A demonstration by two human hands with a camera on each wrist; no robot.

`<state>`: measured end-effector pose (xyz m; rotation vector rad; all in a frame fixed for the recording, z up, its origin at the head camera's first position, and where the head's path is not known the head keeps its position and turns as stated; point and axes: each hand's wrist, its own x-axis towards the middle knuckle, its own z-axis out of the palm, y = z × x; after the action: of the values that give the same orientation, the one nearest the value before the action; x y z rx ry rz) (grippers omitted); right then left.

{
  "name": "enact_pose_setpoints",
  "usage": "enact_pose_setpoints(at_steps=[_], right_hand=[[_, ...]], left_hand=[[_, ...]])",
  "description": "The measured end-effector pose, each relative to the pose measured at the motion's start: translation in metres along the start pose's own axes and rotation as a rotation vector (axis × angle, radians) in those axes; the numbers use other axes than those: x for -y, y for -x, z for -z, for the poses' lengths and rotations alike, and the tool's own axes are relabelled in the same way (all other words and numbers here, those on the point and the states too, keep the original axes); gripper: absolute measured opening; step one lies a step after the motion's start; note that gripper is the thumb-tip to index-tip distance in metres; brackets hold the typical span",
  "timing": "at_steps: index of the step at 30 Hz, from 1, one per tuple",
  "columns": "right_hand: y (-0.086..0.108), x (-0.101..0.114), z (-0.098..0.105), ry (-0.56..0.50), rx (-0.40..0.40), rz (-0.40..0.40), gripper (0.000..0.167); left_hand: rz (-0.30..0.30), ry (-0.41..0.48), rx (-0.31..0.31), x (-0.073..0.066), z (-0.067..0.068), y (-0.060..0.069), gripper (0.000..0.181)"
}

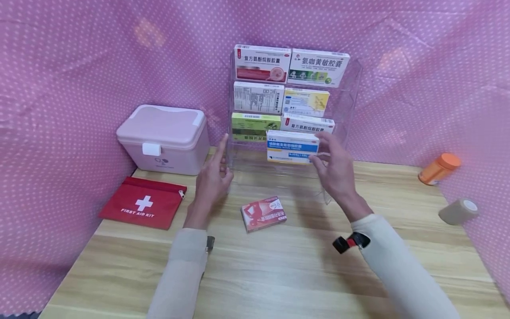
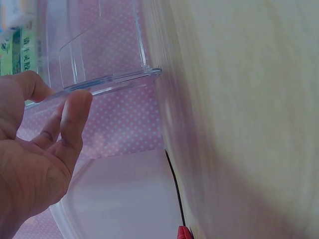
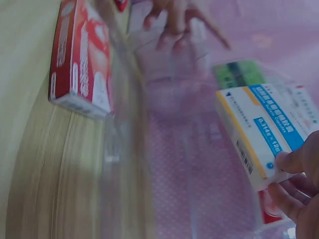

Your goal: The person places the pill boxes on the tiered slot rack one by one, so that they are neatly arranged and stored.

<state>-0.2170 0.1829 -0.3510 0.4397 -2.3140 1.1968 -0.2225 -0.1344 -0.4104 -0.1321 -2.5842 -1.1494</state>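
Observation:
My right hand (image 1: 336,166) pinches the right end of a white, blue-banded medicine box (image 1: 292,147), with the thumb on its front. This box stands in front of the lowest filled row of a clear tiered display stand (image 1: 255,166). My left hand (image 1: 213,181) is at the stand's left side, index finger extended, fingers (image 2: 75,117) at its clear edge. On the stand, a green box (image 1: 255,126) and another white box (image 1: 307,123) sit just behind the held one. Several more medicine boxes fill the tiers above. A red medicine box (image 1: 264,213) lies on the table before the stand.
Left of the stand is a pink lidded case (image 1: 163,137), with a red first aid pouch (image 1: 144,203) before it. At the right lie an orange bottle (image 1: 440,168) and a beige roll (image 1: 458,212). A pink dotted curtain (image 1: 79,79) hangs behind the wooden table.

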Motion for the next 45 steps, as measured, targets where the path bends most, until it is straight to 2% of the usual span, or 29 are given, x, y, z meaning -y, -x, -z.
enact_pose_setpoints(at_steps=[4, 9, 11, 16, 19, 23, 25, 28, 31, 32, 35, 39, 42, 45], right_hand=[[-0.005, -0.004, -0.025, 0.128, 0.018, 0.025, 0.060], [-0.006, -0.001, -0.053, 0.223, 0.048, -0.036, 0.059], [-0.006, 0.001, -0.064, 0.229, 0.058, -0.037, 0.059], [-0.003, 0.007, -0.091, 0.250, 0.067, 0.020, 0.057], [0.000, 0.011, -0.098, 0.243, 0.105, -0.012, 0.062], [0.011, 0.018, -0.092, 0.236, 0.166, -0.058, 0.073], [0.023, 0.021, -0.084, 0.229, 0.177, -0.052, 0.068], [0.050, 0.025, -0.071, 0.216, 0.222, -0.059, 0.042], [0.075, 0.024, -0.068, 0.239, 0.334, -0.118, 0.014], [0.081, 0.022, -0.069, 0.244, 0.381, -0.153, 0.010], [0.095, 0.014, -0.074, 0.257, 0.483, -0.272, 0.018], [0.103, 0.001, -0.069, 0.197, 0.515, -0.423, 0.028], [0.106, -0.009, -0.051, 0.140, 0.535, -0.494, 0.033], [0.112, -0.020, -0.024, 0.104, 0.576, -0.493, 0.051]], left_hand=[[0.006, -0.001, 0.007, -0.001, -0.002, 0.000, 0.121], [0.004, -0.001, 0.006, -0.004, -0.003, -0.001, 0.122], [0.009, -0.001, 0.005, -0.005, -0.003, -0.001, 0.122], [0.029, -0.002, 0.004, -0.006, -0.002, 0.000, 0.120], [0.030, -0.001, 0.004, -0.006, -0.002, 0.001, 0.120], [0.026, -0.001, 0.001, -0.005, -0.002, 0.001, 0.120], [0.017, -0.005, 0.002, -0.005, -0.001, 0.001, 0.119], [0.004, -0.009, 0.007, -0.005, 0.001, 0.000, 0.118], [0.005, -0.010, 0.012, -0.006, 0.004, -0.001, 0.118], [0.009, -0.009, 0.013, -0.006, 0.005, -0.002, 0.118], [0.025, -0.005, 0.008, -0.005, 0.006, -0.003, 0.120], [0.035, -0.004, 0.015, -0.002, 0.004, -0.002, 0.121], [0.037, -0.002, 0.017, -0.001, 0.002, -0.001, 0.120], [0.030, -0.004, 0.009, -0.002, 0.001, -0.002, 0.120]])
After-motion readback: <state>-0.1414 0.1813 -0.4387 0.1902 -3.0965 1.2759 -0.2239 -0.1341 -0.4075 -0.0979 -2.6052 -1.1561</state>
